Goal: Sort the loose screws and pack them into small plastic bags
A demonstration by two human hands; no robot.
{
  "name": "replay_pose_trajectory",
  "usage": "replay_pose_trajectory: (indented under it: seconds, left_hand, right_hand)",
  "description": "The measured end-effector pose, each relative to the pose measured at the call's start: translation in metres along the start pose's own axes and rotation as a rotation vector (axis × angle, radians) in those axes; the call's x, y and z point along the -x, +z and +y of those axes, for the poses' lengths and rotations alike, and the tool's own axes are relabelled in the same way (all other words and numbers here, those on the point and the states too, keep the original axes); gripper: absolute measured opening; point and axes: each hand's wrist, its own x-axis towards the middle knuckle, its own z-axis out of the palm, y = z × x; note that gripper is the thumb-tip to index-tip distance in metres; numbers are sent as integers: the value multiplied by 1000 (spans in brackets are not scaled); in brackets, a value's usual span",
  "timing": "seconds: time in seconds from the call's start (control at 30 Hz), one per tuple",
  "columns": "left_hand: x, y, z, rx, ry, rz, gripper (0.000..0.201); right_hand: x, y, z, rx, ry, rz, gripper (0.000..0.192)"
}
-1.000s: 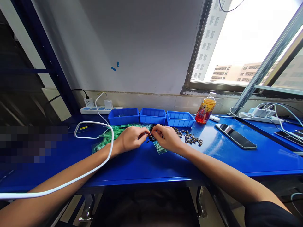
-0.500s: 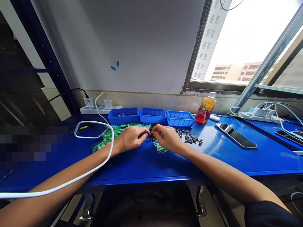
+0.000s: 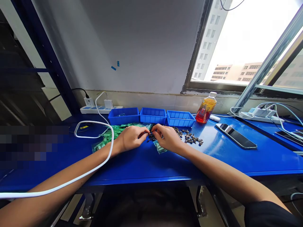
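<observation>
From the head view, the left hand (image 3: 131, 138) and right hand (image 3: 167, 137) meet at the middle of the blue surface (image 3: 213, 154), their fingers (image 3: 145, 131) pinched together on a small black part (image 3: 150, 136) held just above a little heap of the same dark pieces. Whether both hands truly clamp the one piece or each its own is too small to tell. Green bags (image 3: 107, 138), glossy and crinkled, lie just left of the hands, one more under the right hand. A scatter of screws (image 3: 190, 138), dull metal and short, lies to the right. Three shallow blue trays (image 3: 152, 115), hard ribbed plastic, stand in a row at the far side, with a clear bottle (image 3: 205, 109) of orange drink beyond them on the right and a flat glassy phone (image 3: 235, 136) further right. A smooth white cable (image 3: 94, 170) loops across the left forearm. As a judgement, the part is small and slick enough to slip from the pinch into the heap, and the cable could drag at the left arm and spoil the grip.
</observation>
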Motion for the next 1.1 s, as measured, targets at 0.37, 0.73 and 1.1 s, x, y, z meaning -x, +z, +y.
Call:
replay_pose_trajectory:
  seconds: [0.37, 0.73, 1.1]
  left_hand:
    - [0, 1, -1, 9, 7, 23, 27]
    - [0, 0, 1, -1, -11, 26, 27]
    - [0, 2, -3, -24, -25, 46, 28]
  right_hand:
    - [0, 0, 0, 59, 31, -21, 17]
    - [1, -1, -1, 24, 44, -34, 11]
    - [0, -1, -1, 41, 49, -46, 13]
